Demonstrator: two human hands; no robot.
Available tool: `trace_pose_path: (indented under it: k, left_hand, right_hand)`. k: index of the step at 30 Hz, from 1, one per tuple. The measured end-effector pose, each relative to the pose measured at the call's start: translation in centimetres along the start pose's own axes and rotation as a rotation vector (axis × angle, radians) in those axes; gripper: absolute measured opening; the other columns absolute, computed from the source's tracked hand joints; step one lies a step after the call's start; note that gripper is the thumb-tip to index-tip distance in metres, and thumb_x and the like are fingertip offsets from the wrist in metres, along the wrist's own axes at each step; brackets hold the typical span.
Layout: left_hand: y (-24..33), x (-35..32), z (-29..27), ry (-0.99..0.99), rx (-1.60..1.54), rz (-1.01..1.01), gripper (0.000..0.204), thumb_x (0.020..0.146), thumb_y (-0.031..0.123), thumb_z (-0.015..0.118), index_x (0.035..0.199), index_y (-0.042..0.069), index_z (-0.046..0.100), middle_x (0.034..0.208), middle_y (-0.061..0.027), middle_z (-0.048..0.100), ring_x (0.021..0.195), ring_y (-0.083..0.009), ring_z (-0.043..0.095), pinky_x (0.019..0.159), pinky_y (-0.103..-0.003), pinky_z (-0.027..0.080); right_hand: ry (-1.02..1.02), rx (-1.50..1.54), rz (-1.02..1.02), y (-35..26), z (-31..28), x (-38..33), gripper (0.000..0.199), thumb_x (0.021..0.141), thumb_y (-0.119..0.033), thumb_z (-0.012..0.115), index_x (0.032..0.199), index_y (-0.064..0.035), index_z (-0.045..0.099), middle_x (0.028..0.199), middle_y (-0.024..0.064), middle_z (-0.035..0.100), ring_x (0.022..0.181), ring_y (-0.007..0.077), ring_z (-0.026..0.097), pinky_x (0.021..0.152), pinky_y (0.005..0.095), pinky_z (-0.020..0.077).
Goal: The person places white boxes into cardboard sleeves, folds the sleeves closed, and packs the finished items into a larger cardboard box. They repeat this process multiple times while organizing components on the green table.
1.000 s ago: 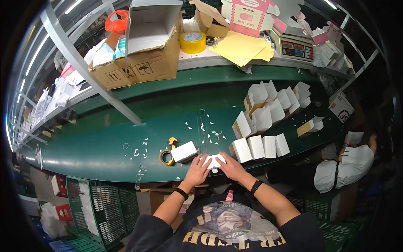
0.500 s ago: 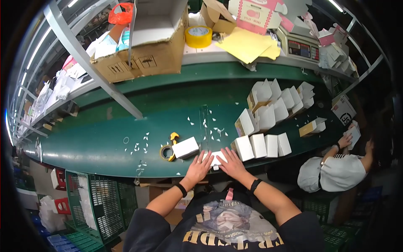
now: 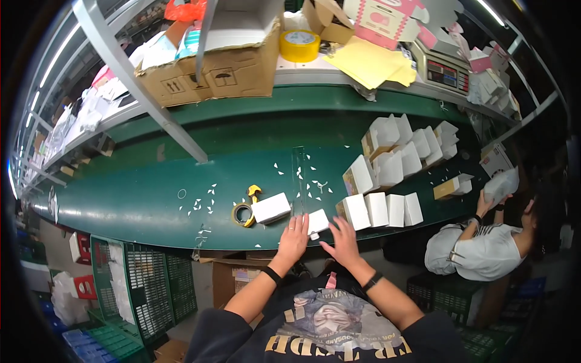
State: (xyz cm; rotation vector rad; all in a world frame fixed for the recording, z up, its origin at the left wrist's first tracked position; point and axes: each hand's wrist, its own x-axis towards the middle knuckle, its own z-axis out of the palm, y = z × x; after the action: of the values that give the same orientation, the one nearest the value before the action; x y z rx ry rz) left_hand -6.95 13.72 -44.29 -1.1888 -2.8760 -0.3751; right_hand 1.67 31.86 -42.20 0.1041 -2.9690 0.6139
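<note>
A small white box point(image 3: 318, 222) with a little tab at its near side lies on the green belt right in front of me. Against its left side rests my left hand point(image 3: 293, 239), fingers stretched out and holding nothing. My right hand point(image 3: 344, 242) is just off the box's right side, thumb and fingers apart. To the left of my left hand lies another white box point(image 3: 272, 208), beside a tape dispenser with a yellow handle point(image 3: 253, 192) and a roll of tape point(image 3: 242, 215). Several closed white boxes point(image 3: 376, 209) stand in a row to the right of my right hand.
Open-topped boxes point(image 3: 387, 166) stand in rows behind the closed ones. White paper scraps point(image 3: 310, 184) dot the green belt point(image 3: 139, 199). A grey post point(image 3: 142, 100) rises at left. A co-worker point(image 3: 469, 251) at right holds a pale object. Green crates point(image 3: 151, 290) stand below left.
My right hand has come off the white box toward the right, its fingers spreading. The left hand now lies along the box's left side, leaving more of its top showing.
</note>
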Motion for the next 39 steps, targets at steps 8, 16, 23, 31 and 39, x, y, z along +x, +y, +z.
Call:
trace_pose_path:
  k: [8,16,23,31,39]
  left_hand:
    - [1.5,0.9,-0.9,0.040,0.041,-0.118,0.070,0.082,0.019,0.061,0.146,0.012,0.033,0.126,-0.0232,0.047,0.106,-0.0388,0.052,0.080,-0.040,0.051]
    - [0.7,0.5,-0.3,0.056,0.022,-0.097,0.073,0.081,0.020,0.063,0.147,0.015,0.032,0.128,-0.0254,0.045,0.106,-0.0402,0.051,0.080,-0.042,0.051]
    - [0.4,0.5,-0.6,0.063,-0.044,-0.094,0.073,0.081,0.020,0.063,0.147,0.014,0.032,0.128,-0.0258,0.044,0.107,-0.0411,0.051,0.081,-0.043,0.052]
    - [0.4,0.4,-1.0,0.063,-0.109,-0.101,0.075,0.078,0.022,0.063,0.146,0.015,0.032,0.129,-0.0259,0.043,0.107,-0.0420,0.050,0.081,-0.044,0.052]
    - [0.7,0.4,-0.8,0.076,-0.117,-0.101,0.075,0.079,0.027,0.062,0.147,0.015,0.032,0.130,-0.0253,0.043,0.107,-0.0417,0.050,0.081,-0.045,0.051]
  right_hand:
    - [-0.272,1.138,0.547,2.8,5.2,-0.8,0.030,0.097,-0.026,0.054,0.115,-0.0021,0.055,0.100,0.0076,0.065,0.093,0.0168,0.062,0.075,0.0305,0.0505]
    - [-0.340,1.154,0.608,1.7,5.6,4.0,0.033,0.099,-0.030,0.051,0.105,0.0017,0.059,0.095,0.0089,0.066,0.087,0.0153,0.064,0.072,0.0284,0.0511]
    - [-0.298,1.033,0.612,1.2,5.5,4.1,0.038,0.098,-0.032,0.053,0.089,0.0031,0.063,0.082,0.0095,0.067,0.071,0.0163,0.064,0.064,0.0290,0.0522]
    - [-0.248,1.009,0.507,1.2,5.4,3.6,0.038,0.097,-0.031,0.053,0.084,0.0039,0.061,0.073,0.0096,0.065,0.064,0.0157,0.063,0.060,0.0276,0.0512]
    - [-0.349,0.879,0.712,-0.3,3.7,4.8,0.038,0.098,-0.031,0.052,0.077,0.0001,0.059,0.067,0.0079,0.062,0.058,0.0144,0.060,0.055,0.0279,0.0490]
